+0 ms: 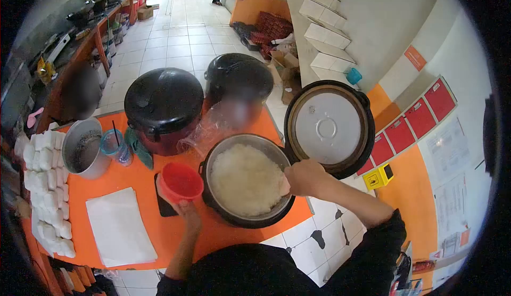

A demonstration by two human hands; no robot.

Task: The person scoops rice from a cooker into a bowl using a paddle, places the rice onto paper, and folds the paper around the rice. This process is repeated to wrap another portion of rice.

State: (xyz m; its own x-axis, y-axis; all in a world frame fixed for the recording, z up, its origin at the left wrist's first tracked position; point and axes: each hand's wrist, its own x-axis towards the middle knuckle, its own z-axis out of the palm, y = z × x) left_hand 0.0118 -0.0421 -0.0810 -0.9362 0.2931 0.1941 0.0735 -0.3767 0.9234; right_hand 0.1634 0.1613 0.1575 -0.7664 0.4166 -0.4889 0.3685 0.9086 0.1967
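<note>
My left hand (187, 211) is closed around a red plastic bowl (182, 181), its open side facing up, just left of the rice cooker. White rice (246, 179) fills much of the cooker's metal inner pot (213, 157). At the right rim of that pot, my right hand (306, 178) is closed on a pale pink rice paddle (286, 186), mostly hidden by the fingers and the rice. The cooker's lid (327, 128) stands raised behind my right hand. Below the red bowl lies a flat black object (166, 203), partly covered by my hand and the bowl.
The orange table (213, 243) also bears white paper sheets (121, 227), several stacked white packets (49, 184), a metal pot (88, 147), a blue cup (114, 146), a green cloth (139, 149) and clear plastic bags (205, 131). Two black lidded cookers (164, 101) stand at the back.
</note>
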